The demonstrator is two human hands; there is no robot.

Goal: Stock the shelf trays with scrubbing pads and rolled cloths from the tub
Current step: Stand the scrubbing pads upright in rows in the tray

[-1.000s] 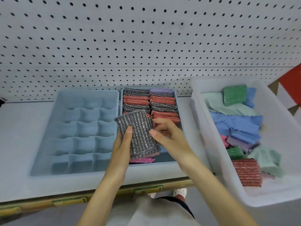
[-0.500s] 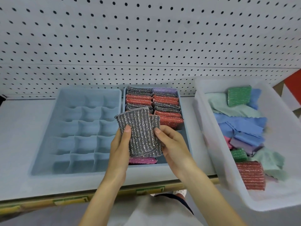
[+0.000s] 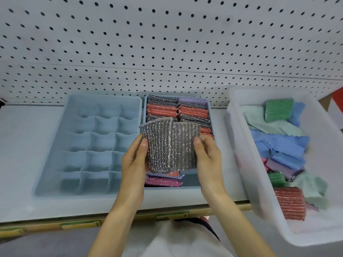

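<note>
My left hand [image 3: 132,160] grips a grey glittery scrubbing pad [image 3: 157,147] by its left edge. My right hand [image 3: 208,156] pinches a second grey pad [image 3: 185,145] that overlaps it on the right. Both pads hang above the blue pad tray [image 3: 172,189], whose far half holds rows of upright red, grey and purple pads [image 3: 167,110]. A pink pad [image 3: 162,180] lies flat at the tray's near end. The divided blue tray [image 3: 89,145] on the left has nothing in its cells. The white tub [image 3: 259,164] on the right holds cloths [image 3: 278,143] and loose pads.
A white pegboard [image 3: 167,43] backs the shelf. In the tub lie a green pad [image 3: 278,110] at the far end, a small green pad [image 3: 276,179] and a red pad [image 3: 289,203] near me. The shelf's front edge [image 3: 74,223] carries label strips.
The two grey pads, stacked in my left hand a second ago, have been fanned apart; my right hand now takes the second one to the right. The view shifted slightly.
</note>
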